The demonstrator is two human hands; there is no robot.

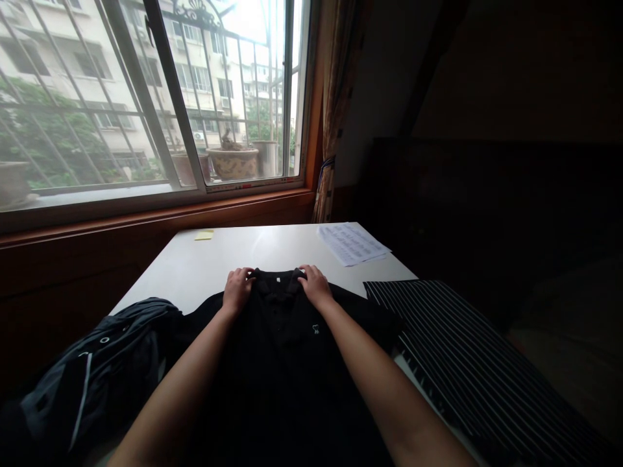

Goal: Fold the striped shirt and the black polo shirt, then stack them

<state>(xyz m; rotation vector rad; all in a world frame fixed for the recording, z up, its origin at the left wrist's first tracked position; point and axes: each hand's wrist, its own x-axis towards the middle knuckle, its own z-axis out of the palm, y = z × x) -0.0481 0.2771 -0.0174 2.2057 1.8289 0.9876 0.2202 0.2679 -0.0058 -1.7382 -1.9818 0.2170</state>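
A black polo shirt lies spread front side up on the white table, its collar toward the far side. A small white label shows inside the neck and a light emblem sits on the chest. At the collar's left end my left hand pinches the fabric between thumb and fingers. My right hand grips the collar's right end in the same way. Both forearms reach across the shirt and cover parts of it.
Dark bunched clothes lie at the left. A black striped cloth hangs over the table's right side. Printed sheets and a yellow sticky note rest on the white table. Beyond stands a window with a curtain.
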